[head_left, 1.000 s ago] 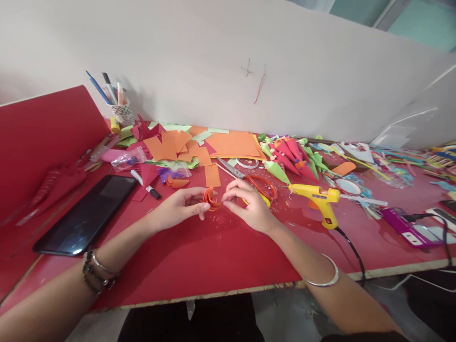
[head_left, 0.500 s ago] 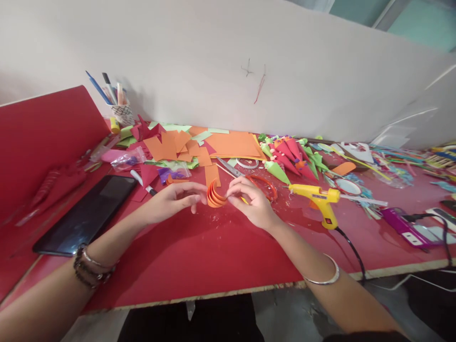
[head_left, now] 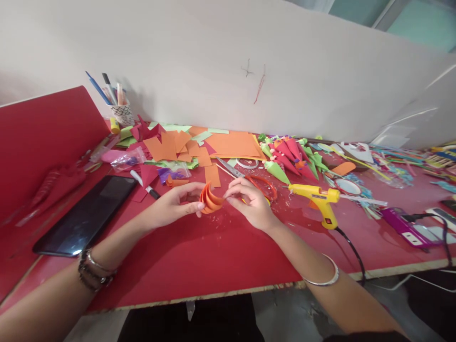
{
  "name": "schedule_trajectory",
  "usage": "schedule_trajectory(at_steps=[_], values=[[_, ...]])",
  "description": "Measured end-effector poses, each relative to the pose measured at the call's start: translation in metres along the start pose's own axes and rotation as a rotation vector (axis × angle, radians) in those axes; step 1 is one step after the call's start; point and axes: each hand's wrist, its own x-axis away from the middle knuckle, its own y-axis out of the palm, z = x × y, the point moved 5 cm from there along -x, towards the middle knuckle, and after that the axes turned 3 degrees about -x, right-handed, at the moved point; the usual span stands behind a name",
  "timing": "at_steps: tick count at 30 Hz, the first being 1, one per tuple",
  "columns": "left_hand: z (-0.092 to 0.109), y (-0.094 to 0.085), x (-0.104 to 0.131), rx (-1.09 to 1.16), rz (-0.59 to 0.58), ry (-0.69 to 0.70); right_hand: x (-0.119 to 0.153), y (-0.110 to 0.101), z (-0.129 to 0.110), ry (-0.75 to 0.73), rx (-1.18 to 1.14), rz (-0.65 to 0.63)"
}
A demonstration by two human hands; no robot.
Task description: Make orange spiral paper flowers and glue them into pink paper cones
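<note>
Between my hands, above the red table (head_left: 213,266), is a curled orange paper piece (head_left: 211,199) made of several curved strips. My left hand (head_left: 181,202) has its thumb and fingers closed on the left side of the piece. My right hand (head_left: 251,202) pinches its right end between thumb and fingertips. Just behind my right hand lie scissors (head_left: 261,184) with orange handles, partly hidden by the hand. A small orange paper curl (head_left: 176,182) rests on the table behind my left hand.
A yellow glue gun (head_left: 320,199) lies on the right, its black cord running over the table edge. Red and green paper cones (head_left: 288,156) are heaped behind it. Orange paper pieces (head_left: 171,145) lie at the back. A black phone (head_left: 89,213) is on the left, near a marker (head_left: 144,184).
The curled orange paper has shifted slightly left and tilted. My left thumb and fingers, apart from it before, now close on its left side. My right hand keeps its pinch.
</note>
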Motion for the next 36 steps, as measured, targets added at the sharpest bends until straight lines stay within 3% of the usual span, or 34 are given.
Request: schedule_trajectory(at_steps=[7,9,12,15,17,18,22,25,31,36], values=[[0.009,-0.003,0.003,-0.107,0.038,0.034,-0.001,-0.001,0.001,-0.009,-0.088,-0.018],[0.013,-0.007,0.004,-0.194,0.108,0.080,-0.001,-0.001,0.002,-0.002,-0.082,-0.012],[0.019,-0.026,0.008,-0.288,0.419,0.161,-0.001,-0.002,0.003,0.012,-0.042,0.003],[0.017,-0.051,0.016,-0.332,0.752,0.149,0.000,-0.002,0.004,0.019,0.006,0.003],[0.011,-0.064,0.017,-0.436,0.820,0.101,0.001,0.000,0.005,0.023,0.036,-0.016],[0.009,-0.069,0.015,-0.535,0.808,0.091,0.001,0.001,0.006,0.022,0.053,-0.028],[-0.009,-0.075,0.007,-1.021,0.560,0.036,0.001,0.004,0.007,-0.012,0.167,-0.068],[-0.024,-0.078,0.005,-1.211,0.417,-0.057,0.001,0.006,0.009,-0.028,0.260,-0.095],[-0.029,-0.079,0.004,-1.148,0.231,-0.070,0.003,0.010,0.014,0.006,0.383,-0.225],[-0.028,-0.076,0.004,-1.056,0.117,-0.102,0.002,0.004,0.010,0.005,0.350,-0.131]])
